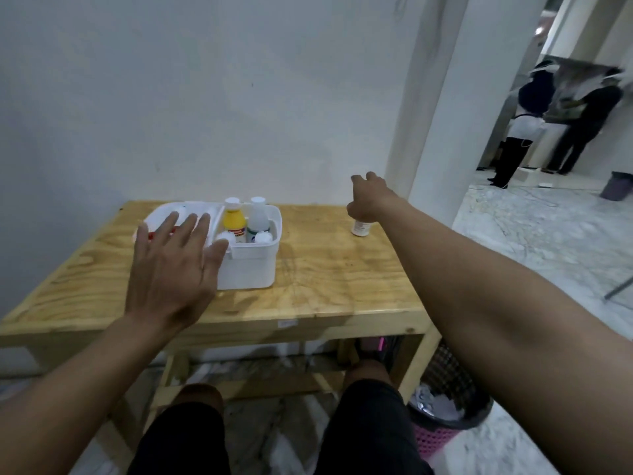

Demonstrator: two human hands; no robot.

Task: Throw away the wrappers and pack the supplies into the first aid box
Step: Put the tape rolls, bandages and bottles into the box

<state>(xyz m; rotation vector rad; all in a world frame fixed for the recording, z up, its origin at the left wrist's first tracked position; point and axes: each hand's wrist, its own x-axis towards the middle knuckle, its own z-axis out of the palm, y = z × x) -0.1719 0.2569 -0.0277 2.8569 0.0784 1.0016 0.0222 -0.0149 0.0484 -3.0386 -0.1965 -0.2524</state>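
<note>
A white first aid box (pixel 251 269) stands open on the wooden table (pixel 325 279), its lid lying behind to the left. Inside it stand a yellow bottle (pixel 233 219), a clear bottle with a white cap (pixel 257 216) and two smaller white-capped bottles. My left hand (pixel 171 269) hovers flat, fingers spread, over the box's left part and hides it. My right hand (pixel 366 197) reaches over a small white bottle (pixel 360 228) at the table's far right; its fingers curl down around the bottle's top, and the grip itself is hidden.
A dark bin (pixel 448 416) with a pink base and crumpled wrappers inside stands on the floor right of the table. A white wall runs behind the table, a pillar at its right. Two people stand far off at the right. My knees are under the table's front edge.
</note>
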